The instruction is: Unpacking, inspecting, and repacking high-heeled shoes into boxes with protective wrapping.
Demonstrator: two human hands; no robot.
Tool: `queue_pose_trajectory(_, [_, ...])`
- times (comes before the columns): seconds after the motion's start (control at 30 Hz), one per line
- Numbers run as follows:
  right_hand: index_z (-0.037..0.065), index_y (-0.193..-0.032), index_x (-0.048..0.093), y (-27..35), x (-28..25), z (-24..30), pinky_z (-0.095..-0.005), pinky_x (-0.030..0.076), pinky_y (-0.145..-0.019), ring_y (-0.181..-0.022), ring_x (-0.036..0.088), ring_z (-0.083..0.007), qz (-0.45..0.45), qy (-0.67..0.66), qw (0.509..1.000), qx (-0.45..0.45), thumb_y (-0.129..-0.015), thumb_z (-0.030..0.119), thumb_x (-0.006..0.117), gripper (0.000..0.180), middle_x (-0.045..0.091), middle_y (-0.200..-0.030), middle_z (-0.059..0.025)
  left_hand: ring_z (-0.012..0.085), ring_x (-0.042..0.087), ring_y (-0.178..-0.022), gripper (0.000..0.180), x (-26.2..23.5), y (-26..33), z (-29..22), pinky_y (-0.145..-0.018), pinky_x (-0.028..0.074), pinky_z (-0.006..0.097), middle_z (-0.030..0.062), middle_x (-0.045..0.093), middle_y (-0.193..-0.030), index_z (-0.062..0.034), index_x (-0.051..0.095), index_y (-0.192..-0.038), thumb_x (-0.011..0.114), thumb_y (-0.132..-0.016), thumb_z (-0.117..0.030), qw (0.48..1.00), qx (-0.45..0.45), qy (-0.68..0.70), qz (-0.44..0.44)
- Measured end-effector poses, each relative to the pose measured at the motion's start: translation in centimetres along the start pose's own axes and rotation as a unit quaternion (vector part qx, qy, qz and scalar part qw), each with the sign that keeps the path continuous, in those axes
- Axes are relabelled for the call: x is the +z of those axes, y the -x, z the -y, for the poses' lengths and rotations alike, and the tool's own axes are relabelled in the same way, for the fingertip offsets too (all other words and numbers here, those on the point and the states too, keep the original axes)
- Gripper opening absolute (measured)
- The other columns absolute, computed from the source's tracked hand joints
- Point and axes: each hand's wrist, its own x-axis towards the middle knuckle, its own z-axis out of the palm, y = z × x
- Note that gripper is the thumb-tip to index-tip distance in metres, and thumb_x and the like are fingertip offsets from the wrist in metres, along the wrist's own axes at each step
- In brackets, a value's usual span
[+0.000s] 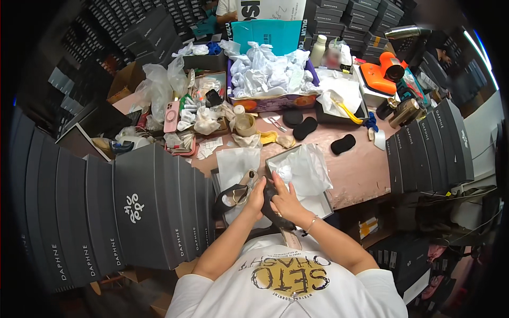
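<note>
A black sandal [273, 208] with a beige insole is held between my two hands, low over the table's front edge and close to my shirt. My left hand [255, 200] grips it from the left side, with the palm partly covering it. My right hand [288, 204] holds it from the right, index finger extended and other fingers bent against the black upper. A second black sandal [227, 197] with a beige insole and a gold-coloured buckle lies just left of my left hand. Behind the hands, an open shoebox [320, 203] holds white tissue paper [310, 172].
Tall stacks of dark shoeboxes flank me, left [143, 206] and right [430, 146]. Beyond the hands stand a purple carton [275, 102] of crumpled white paper and an orange device [377, 78]. Black oval pads [343, 144], a pink phone [171, 116] and plastic bags clutter the tabletop.
</note>
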Motion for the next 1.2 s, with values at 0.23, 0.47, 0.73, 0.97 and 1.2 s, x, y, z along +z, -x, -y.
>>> queue_pose_trajectory(0.23, [0.003, -0.073, 0.07, -1.0, 1.6, 1.0, -0.0735, 0.015, -0.101, -0.143, 0.016, -0.0379, 0.03, 0.071, 0.989, 0.128, -0.08, 0.022, 0.055, 0.025, 0.015, -0.155, -0.0213, 0.0122, 0.056, -0.077, 0.029, -0.6, 0.3, 1.2, -0.073, 0.047, 0.029, 0.0, 0.057, -0.083, -0.0107, 0.057, -0.096, 0.046, -0.098, -0.038, 0.995, 0.003, -0.056, -0.082])
queue_pose_trajectory(0.47, [0.003, -0.081, 0.07, -0.1, 0.1, 1.8, -0.0726, 0.018, -0.1, -0.127, 0.042, -0.0389, 0.081, 0.044, 0.988, 0.126, -0.078, 0.02, 0.054, 0.024, 0.049, -0.129, -0.0207, 0.0113, 0.056, -0.076, 0.03, -0.5, 0.6, 1.2, -0.07, 0.046, 0.027, 0.0015, 0.057, -0.084, -0.0079, 0.055, -0.1, 0.046, -0.099, -0.037, 0.994, 0.044, -0.091, -0.034])
queue_pose_trajectory(0.73, [-0.002, -0.09, 0.06, 3.5, -2.4, 2.9, -0.066, 0.019, -0.105, -0.136, 0.029, -0.0422, -0.05, -0.045, 0.993, 0.095, -0.086, 0.02, 0.056, 0.023, 0.03, -0.145, -0.0267, 0.0107, 0.055, -0.076, 0.028, 2.2, 2.1, -0.1, -0.07, 0.045, 0.025, 0.0029, 0.057, -0.085, -0.0067, 0.053, -0.101, 0.043, -0.101, -0.032, 0.994, 0.043, -0.086, 0.045])
queue_pose_trajectory(0.97, [0.001, -0.1, 0.056, 1.7, -4.1, 2.0, -0.0582, 0.014, -0.111, -0.143, 0.008, -0.0426, -0.001, -0.139, 0.989, -0.053, -0.089, 0.017, 0.055, 0.02, 0.006, -0.155, -0.0229, 0.0142, 0.06, -0.087, 0.031, 0.9, 1.0, -0.5, -0.079, 0.049, 0.029, 0.0058, 0.061, -0.095, -0.0051, 0.056, -0.105, 0.043, -0.1, -0.033, 0.998, 0.043, -0.045, 0.031])
queue_pose_trajectory(1.2, [0.004, -0.101, 0.065, 5.3, -5.9, 2.7, -0.0489, 0.024, -0.111, -0.141, 0.02, -0.0377, 0.053, -0.215, 0.973, -0.069, -0.084, 0.005, 0.058, 0.019, 0.029, -0.15, -0.0181, 0.0144, 0.055, -0.097, 0.043, 1.6, 5.5, -0.5, -0.084, 0.049, 0.03, 0.0077, 0.053, -0.109, -0.0042, 0.039, -0.127, 0.052, -0.097, -0.033, 0.993, 0.094, -0.057, -0.047])
